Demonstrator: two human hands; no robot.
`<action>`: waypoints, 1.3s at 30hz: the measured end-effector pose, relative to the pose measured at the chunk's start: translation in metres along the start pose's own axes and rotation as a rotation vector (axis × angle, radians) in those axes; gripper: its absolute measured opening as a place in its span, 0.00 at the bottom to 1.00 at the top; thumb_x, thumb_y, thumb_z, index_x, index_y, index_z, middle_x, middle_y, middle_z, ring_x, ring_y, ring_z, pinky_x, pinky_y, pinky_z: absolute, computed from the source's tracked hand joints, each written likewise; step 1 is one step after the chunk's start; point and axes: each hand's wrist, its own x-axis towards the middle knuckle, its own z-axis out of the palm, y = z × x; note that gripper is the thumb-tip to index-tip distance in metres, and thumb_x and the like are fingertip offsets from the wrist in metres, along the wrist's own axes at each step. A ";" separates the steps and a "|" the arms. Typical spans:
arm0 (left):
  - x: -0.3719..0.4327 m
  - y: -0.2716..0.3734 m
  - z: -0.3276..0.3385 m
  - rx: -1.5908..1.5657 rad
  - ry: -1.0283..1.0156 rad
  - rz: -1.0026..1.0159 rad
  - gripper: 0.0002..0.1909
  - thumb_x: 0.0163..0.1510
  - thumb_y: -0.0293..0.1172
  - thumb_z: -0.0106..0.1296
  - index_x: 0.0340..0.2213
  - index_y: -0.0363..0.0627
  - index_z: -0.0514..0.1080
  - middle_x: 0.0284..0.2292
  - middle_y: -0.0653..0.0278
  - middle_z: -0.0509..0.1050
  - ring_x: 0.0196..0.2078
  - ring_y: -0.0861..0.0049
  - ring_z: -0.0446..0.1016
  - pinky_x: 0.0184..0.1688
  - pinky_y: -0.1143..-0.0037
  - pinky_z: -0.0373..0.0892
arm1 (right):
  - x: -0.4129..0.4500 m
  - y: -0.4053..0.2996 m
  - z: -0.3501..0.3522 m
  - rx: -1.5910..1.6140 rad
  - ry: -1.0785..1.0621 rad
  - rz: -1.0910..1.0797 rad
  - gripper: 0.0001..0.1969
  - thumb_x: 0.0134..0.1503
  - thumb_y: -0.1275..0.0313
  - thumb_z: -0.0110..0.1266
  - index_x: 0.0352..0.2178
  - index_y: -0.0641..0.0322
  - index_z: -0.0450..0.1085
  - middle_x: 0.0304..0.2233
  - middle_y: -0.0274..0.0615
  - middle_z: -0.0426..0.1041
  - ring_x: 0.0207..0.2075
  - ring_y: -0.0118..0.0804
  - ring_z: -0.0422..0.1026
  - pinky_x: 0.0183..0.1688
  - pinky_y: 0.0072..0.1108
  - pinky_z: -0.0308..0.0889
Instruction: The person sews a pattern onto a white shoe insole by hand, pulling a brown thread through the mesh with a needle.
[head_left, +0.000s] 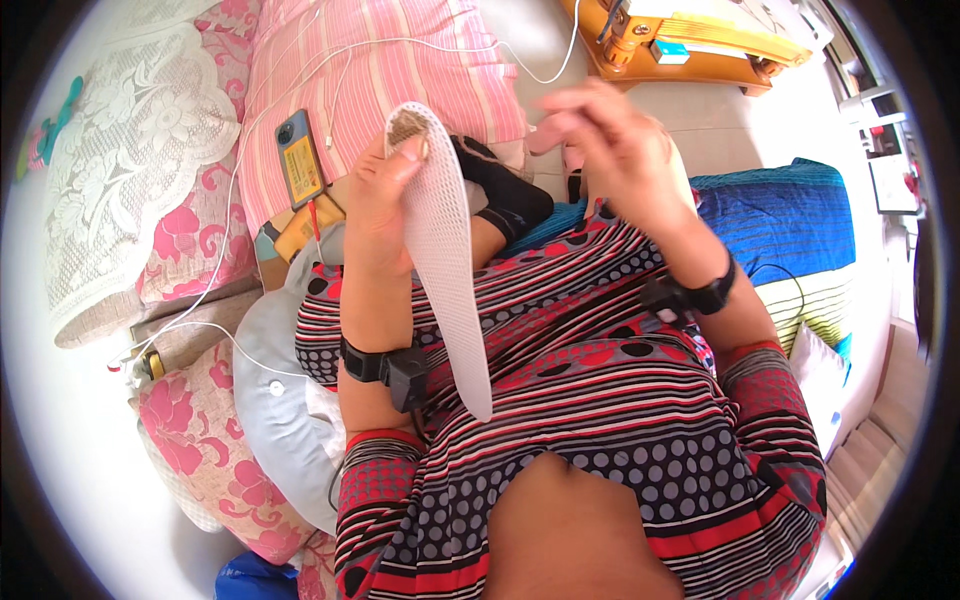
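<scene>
A long white mesh insole (442, 247) is held upright in my left hand (379, 202), the thumb pressed on it near its top end. Brownish fibrous stuff (409, 126) shows on the insole just above the thumb. Off to the right and apart from the insole, my right hand (619, 150) is raised and blurred, its fingers bent; whether something thin is between the fingertips cannot be told. Under the hands lies my lap in a striped and dotted dress. A foot in a black sock (510, 191) shows behind the insole.
A phone (300, 161) with a red-tipped cable lies on a pink striped cushion (360, 60) at the left. White cables cross the cushion. Wooden furniture (697, 71) stands at the top right, a blue striped cloth (780, 217) below it. A lace cover drapes the floral sofa (202, 240).
</scene>
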 end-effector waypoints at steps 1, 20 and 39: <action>-0.001 0.001 0.003 0.004 -0.012 0.004 0.06 0.53 0.32 0.48 0.29 0.43 0.65 0.20 0.73 0.63 0.20 0.88 0.58 0.26 0.82 0.57 | 0.012 -0.010 0.019 0.039 0.044 -0.147 0.11 0.52 0.79 0.54 0.38 0.63 0.69 0.28 0.38 0.68 0.31 0.32 0.69 0.36 0.20 0.65; -0.009 0.008 0.006 0.132 0.001 0.014 0.10 0.54 0.28 0.53 0.37 0.34 0.72 0.28 0.66 0.75 0.27 0.87 0.71 0.29 0.85 0.68 | 0.009 0.022 0.069 0.528 -0.146 0.218 0.05 0.57 0.76 0.47 0.28 0.68 0.66 0.23 0.28 0.66 0.27 0.17 0.63 0.30 0.12 0.60; -0.014 0.003 0.014 0.162 -0.128 -0.163 0.12 0.49 0.26 0.58 0.37 0.36 0.74 0.26 0.73 0.74 0.25 0.92 0.68 0.26 0.87 0.64 | 0.000 0.041 0.074 0.472 -0.127 0.324 0.06 0.56 0.75 0.48 0.28 0.67 0.67 0.22 0.27 0.66 0.26 0.16 0.62 0.29 0.11 0.60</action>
